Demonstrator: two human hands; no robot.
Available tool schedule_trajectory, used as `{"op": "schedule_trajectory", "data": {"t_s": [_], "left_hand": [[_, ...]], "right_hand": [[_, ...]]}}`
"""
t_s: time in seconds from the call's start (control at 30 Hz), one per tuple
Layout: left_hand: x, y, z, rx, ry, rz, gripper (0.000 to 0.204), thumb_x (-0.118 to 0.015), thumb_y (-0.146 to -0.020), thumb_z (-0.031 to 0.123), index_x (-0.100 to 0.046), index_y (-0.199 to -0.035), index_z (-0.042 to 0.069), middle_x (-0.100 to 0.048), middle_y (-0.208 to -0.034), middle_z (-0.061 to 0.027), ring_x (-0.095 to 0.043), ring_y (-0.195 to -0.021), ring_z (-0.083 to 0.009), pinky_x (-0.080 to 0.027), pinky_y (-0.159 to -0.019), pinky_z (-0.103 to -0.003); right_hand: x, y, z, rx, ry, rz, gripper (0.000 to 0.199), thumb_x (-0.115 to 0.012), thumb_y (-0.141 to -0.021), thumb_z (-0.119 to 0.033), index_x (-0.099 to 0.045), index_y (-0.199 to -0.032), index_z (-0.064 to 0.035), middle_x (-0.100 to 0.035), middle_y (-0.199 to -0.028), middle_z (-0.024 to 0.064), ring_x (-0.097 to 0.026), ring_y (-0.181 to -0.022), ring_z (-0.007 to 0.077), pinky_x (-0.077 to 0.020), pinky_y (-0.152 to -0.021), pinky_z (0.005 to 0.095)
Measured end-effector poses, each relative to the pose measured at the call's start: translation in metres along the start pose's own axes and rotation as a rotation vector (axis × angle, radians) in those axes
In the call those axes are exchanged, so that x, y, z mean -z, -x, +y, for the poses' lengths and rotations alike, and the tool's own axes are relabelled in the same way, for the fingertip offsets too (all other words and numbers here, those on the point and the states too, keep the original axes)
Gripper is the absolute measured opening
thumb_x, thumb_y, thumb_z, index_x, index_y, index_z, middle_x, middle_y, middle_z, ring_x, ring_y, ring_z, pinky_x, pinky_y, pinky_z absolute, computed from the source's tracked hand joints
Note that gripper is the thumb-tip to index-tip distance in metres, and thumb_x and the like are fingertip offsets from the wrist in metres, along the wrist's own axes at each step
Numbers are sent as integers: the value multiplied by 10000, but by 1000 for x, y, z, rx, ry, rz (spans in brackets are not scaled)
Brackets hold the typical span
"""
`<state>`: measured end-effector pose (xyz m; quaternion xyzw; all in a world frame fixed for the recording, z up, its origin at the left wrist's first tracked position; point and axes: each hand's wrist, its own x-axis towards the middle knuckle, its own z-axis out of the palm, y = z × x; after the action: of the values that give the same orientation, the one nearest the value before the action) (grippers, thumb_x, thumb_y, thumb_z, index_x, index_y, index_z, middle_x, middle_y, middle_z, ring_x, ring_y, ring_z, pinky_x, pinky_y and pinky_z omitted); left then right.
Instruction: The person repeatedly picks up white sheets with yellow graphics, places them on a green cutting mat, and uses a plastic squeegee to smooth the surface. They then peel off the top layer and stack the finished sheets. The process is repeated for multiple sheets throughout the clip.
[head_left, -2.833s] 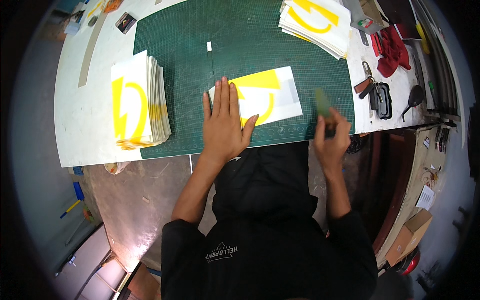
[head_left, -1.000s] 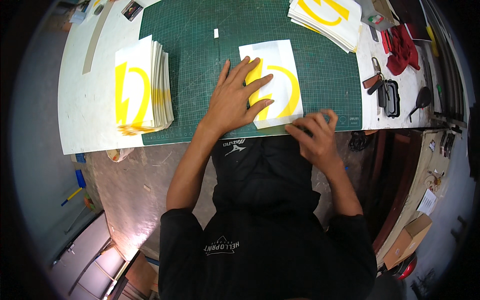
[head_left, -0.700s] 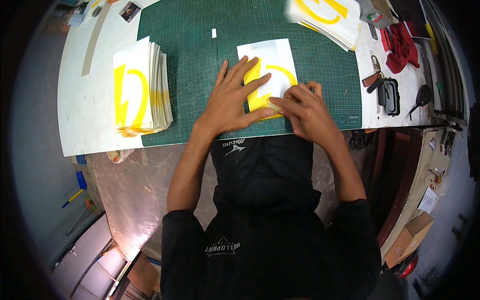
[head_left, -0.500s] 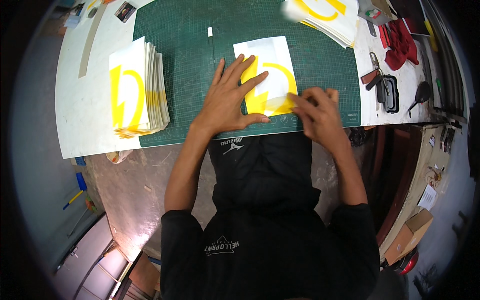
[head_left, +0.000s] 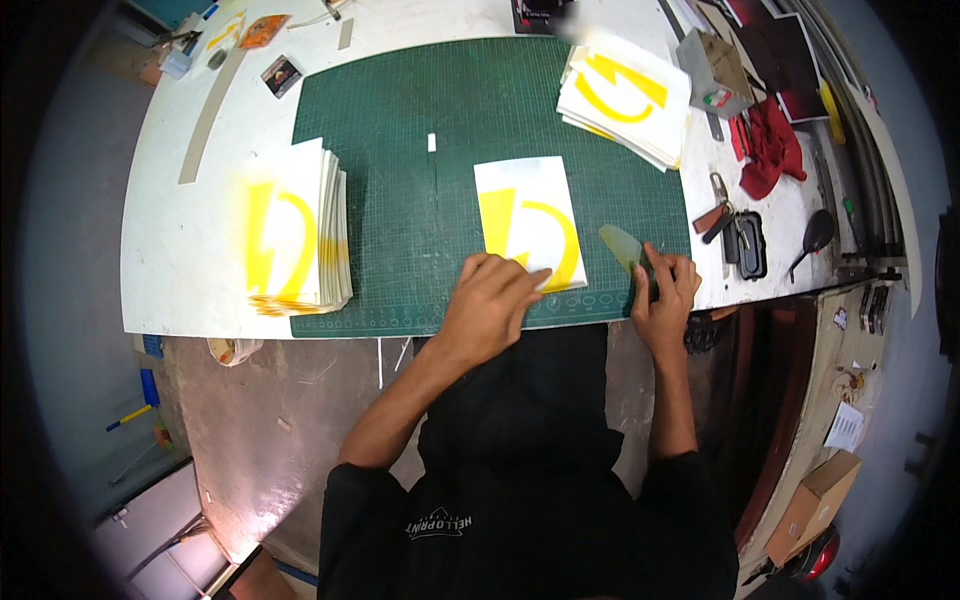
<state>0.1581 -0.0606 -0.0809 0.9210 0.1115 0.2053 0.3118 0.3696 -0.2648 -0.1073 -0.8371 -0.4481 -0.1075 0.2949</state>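
Note:
A white folded paper sheet (head_left: 531, 210) with yellow printing lies upright near the front edge of the green cutting mat (head_left: 400, 110). At its lower edge, my left hand (head_left: 492, 305) is closed, fingers bent together over the paper's near left corner. Its thumb is partly hidden. Off to the right of the sheet, my right hand (head_left: 664, 300) pinches a thin translucent plastic scraper (head_left: 622, 247) between thumb and fingers, its rounded end pointing up and left above the mat. A thick stack of matching printed sheets (head_left: 290, 230) sits on the left.
Another stack of printed sheets (head_left: 625, 95) is at the far right of the mat. A small white piece (head_left: 432, 143) lies mid-mat. Along the right are keys (head_left: 718, 190), a black tray (head_left: 751, 245), a red cloth (head_left: 772, 150) and a grey metal box (head_left: 714, 73).
My left hand has gone from spread flat on the sheet to bunched at its lower edge. My right hand has moved off the sheet to the right with the scraper. The view has shifted.

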Motion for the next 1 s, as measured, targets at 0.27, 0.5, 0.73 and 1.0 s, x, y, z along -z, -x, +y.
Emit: {"op": "schedule_trajectory", "data": {"t_s": [0.27, 0.5, 0.73, 1.0], "left_hand": [[150, 7, -26, 151, 927, 881, 230, -614, -1066, 39, -614, -1296, 27, -660, -1333, -123, -603, -1283, -209, -461, -1151, -411], [243, 62, -40, 271, -359, 341, 212, -665, -901, -99, -752, -1057, 16, -691, -1042, -135, -658, -1008, -295, -492, -933, -368], [223, 105, -38, 396, -447, 123, 195, -669, -994, 179, -745, -1005, 1, -695, -1073, -134, -603, -1126, -351, -424, -1070, -475], [172, 105, -4, 182, -552, 516, 256, -764, -888, 80, -716, -1123, -9, -686, -1049, -162, -623, -1001, -352, -459, -944, -465]], "right_hand": [[-5, 2, 4, -32, 16, 54, 349, -723, -985, -140, -672, -1302, -3, -655, -1104, 142, -602, -1070, 314, -390, -979, 453], [-8, -15, -16, -113, -51, 59, 300, -675, -1046, -237, -722, -1225, -1, -642, -1234, 167, -568, -1210, 352, -390, -1058, 495], [-23, -99, -17, 115, -25, 117, 298, -778, -945, -186, -727, -1176, -5, -678, -1136, 176, -622, -1112, 373, -426, -1021, 460], [-42, -191, 42, 215, 115, -156, 366, -765, -945, -209, -722, -1264, -35, -756, -1177, 175, -697, -1113, 350, -423, -1117, 528]]}}
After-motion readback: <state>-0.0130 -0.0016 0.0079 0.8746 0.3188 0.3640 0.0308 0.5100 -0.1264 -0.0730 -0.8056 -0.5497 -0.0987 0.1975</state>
